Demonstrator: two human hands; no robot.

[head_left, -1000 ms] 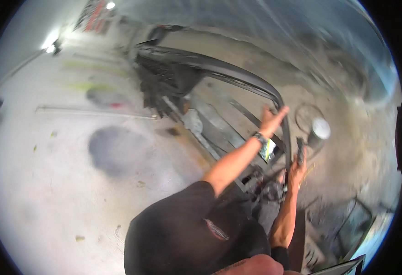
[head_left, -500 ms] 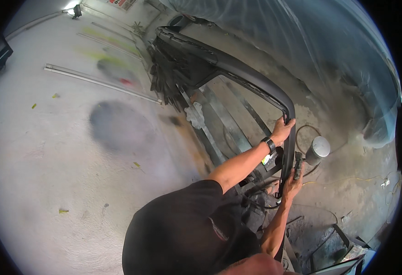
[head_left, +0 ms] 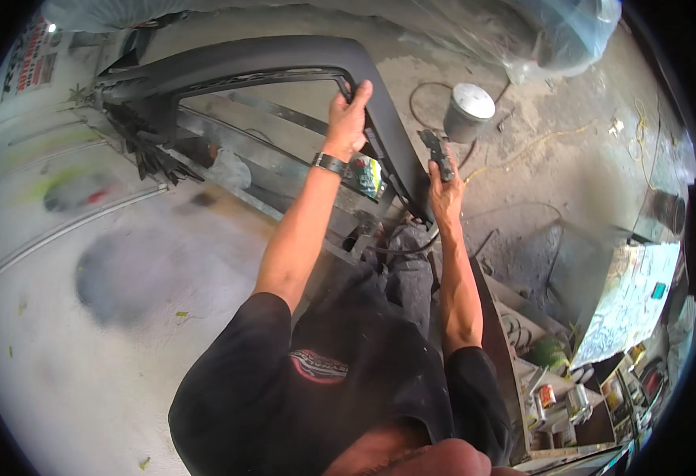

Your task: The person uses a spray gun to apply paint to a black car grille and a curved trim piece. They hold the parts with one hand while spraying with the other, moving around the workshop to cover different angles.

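Note:
A long dark grey car bumper (head_left: pixel 284 51) stretches from the far left to in front of me, curving down on its right side. My left hand (head_left: pixel 349 119), with a watch on the wrist, is closed around its inner edge near the bend. Just right of the bumper, apart from it, my right hand (head_left: pixel 445 186) grips a dark spray gun (head_left: pixel 437 155). A grey cup with a pale lid (head_left: pixel 472 103) shows right above the gun and seems joined to it. A dark hose (head_left: pixel 411 247) passes near the right wrist.
Metal rails (head_left: pixel 276 170) of a stand lie under the bumper. Black strips (head_left: pixel 153 155) hang at its far end. Left is a white paint-stained wall (head_left: pixel 54 270). Plastic sheeting (head_left: pixel 554 40) drapes at the back. A compartmented box (head_left: pixel 534 456) with cans stands at lower right.
The view has swung to the right, so the bumper appears farther left and more of the box shows. The spray gun now appears farther from the bumper. My left hand still grips the bumper.

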